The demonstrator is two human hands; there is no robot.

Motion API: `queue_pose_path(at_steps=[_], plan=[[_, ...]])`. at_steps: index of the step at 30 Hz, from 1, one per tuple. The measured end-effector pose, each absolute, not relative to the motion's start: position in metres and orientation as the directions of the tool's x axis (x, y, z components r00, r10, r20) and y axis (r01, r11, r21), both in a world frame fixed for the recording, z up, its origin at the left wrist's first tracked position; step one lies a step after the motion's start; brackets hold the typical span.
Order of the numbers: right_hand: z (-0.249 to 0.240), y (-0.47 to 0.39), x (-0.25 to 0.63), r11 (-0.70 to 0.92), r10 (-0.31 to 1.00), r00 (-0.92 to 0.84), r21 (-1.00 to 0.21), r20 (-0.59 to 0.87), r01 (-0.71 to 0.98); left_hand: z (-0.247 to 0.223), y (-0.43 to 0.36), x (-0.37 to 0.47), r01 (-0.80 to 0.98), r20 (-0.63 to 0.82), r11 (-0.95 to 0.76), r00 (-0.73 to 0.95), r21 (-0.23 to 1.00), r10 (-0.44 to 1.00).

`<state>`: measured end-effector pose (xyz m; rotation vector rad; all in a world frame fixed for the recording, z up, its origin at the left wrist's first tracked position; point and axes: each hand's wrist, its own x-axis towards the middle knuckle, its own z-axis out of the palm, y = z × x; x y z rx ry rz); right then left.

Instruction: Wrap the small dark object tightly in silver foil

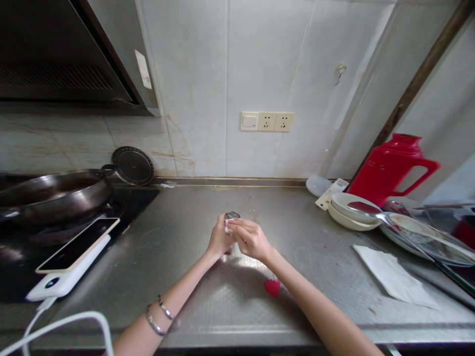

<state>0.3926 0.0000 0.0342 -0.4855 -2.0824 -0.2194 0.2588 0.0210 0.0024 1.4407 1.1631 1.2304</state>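
Observation:
My left hand (218, 237) is wrapped around a small glass-like object with a dark rim (232, 215). Most of that object is hidden by my fingers, so its kind is unclear. Against its near side, my right hand (252, 240) pinches a crumpled white tissue (227, 226). Both hands meet above the middle of the steel counter (185, 277). A small red piece (272, 287) lies on the counter beside my right forearm.
At left, a steel pan (55, 198) sits on the black stove, near a phone (79, 245) on a white power bank (69, 277) with a cable. To the right are a red thermos (386, 168), stacked bowls (352, 222), plates (393, 237) and a folded paper towel (393, 274).

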Motion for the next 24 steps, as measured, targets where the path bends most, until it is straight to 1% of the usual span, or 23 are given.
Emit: queue_pose_path(at_steps=[2, 4, 5, 7, 9, 10, 11, 13, 17, 20, 24], plan=[[0.037, -0.002, 0.394, 0.923, 0.280, -0.483, -0.094, 0.830, 0.374, 0.004, 0.021, 0.258, 0.165, 0.175, -0.186, 0.080, 0.968, 0.981], [0.041, -0.004, 0.395, 0.920, 0.328, -0.441, -0.178, 0.835, 0.348, 0.007, 0.022, 0.258, 0.199, 0.159, -0.172, 0.084, 0.965, 0.984], [0.043, -0.004, 0.396, 0.902, 0.374, -0.372, -0.239, 0.849, 0.360, 0.008, 0.023, 0.258, 0.204, 0.142, -0.155, 0.077, 0.967, 0.987], [0.047, -0.002, 0.399, 0.825, 0.486, -0.154, -0.394, 0.860, 0.405, 0.011, 0.023, 0.260, 0.203, 0.112, -0.121, 0.058, 0.972, 0.992], [0.048, 0.003, 0.403, 0.725, 0.567, 0.072, -0.539, 0.820, 0.429, 0.013, 0.023, 0.262, 0.185, 0.099, -0.107, 0.052, 0.977, 0.994], [0.047, 0.006, 0.404, 0.686, 0.590, 0.141, -0.586, 0.795, 0.432, 0.014, 0.022, 0.263, 0.175, 0.098, -0.106, 0.052, 0.979, 0.994], [0.045, 0.009, 0.405, 0.661, 0.607, 0.172, -0.614, 0.776, 0.432, 0.015, 0.021, 0.264, 0.170, 0.101, -0.108, 0.053, 0.979, 0.993], [0.040, 0.015, 0.405, 0.649, 0.637, 0.146, -0.629, 0.757, 0.429, 0.016, 0.018, 0.265, 0.169, 0.107, -0.116, 0.059, 0.979, 0.993], [0.027, 0.016, 0.399, 0.687, 0.658, 0.005, -0.604, 0.753, 0.404, 0.016, 0.015, 0.266, 0.180, 0.099, -0.114, 0.091, 0.977, 0.991], [0.023, 0.011, 0.392, 0.715, 0.631, -0.001, -0.581, 0.776, 0.389, 0.016, 0.016, 0.264, 0.184, 0.108, -0.125, 0.099, 0.975, 0.989], [0.024, 0.004, 0.386, 0.733, 0.609, 0.011, -0.568, 0.793, 0.374, 0.017, 0.019, 0.262, 0.181, 0.120, -0.130, 0.065, 0.975, 0.991]])
